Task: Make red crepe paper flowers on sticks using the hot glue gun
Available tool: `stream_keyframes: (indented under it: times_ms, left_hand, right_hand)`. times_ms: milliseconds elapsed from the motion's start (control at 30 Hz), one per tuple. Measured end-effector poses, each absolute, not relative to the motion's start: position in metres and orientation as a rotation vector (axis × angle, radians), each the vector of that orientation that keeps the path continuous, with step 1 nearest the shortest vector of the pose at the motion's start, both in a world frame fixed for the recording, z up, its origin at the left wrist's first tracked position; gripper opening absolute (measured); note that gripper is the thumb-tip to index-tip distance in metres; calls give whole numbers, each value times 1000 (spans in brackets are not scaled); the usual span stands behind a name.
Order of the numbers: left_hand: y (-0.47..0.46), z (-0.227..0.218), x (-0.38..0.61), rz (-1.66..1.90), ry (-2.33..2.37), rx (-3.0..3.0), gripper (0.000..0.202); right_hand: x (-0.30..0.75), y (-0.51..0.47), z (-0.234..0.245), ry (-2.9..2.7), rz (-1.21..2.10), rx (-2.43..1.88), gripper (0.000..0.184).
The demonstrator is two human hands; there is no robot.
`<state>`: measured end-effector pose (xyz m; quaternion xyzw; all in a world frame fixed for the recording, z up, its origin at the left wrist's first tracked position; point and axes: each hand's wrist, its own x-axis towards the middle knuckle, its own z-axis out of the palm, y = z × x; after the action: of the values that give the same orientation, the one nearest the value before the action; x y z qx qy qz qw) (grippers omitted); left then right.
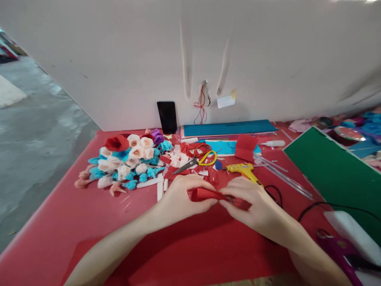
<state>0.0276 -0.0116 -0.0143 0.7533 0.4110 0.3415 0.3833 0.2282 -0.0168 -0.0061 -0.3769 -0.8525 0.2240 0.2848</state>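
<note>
Our left hand (181,198) and right hand (249,198) pinch one red paper (206,194) between them.
From it, across our tabletop (119,216): one bottle (273,143), contents unclear, and one glue gun (242,168), two o'clock; one pair of scissors (192,163), eleven.

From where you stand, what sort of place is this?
Probably a craft workspace, perhaps a small workshop: handmade-looking flowers lie heaped on a red table, with scissors and a yellow glue gun on it too.
</note>
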Motion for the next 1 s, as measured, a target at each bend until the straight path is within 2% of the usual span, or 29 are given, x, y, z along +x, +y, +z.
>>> stream_keyframes:
  times_ms: [533,667,733,833,1000]
  left_hand:
    - [-15,-11,28,949,1053,1950,14]
    - [-14,-8,23,1010,1073,1954,13]
    - [-12,-5,18,1038,1104,1937,14]
    - [-10,0,11,1046,1138,1916,13]
    - [-8,4,5,1113,1159,1886,9]
  right_hand:
    - [225,-22,-4,-2249,540,-1010,10]
    - [240,-20,4,-2077,386,-1210,12]
    - [257,-13,1,-1906,256,-1387,23]
    - [287,6,-23,-1766,175,-1598,22]
    - [327,38,-100,-1874,471,-1904,32]
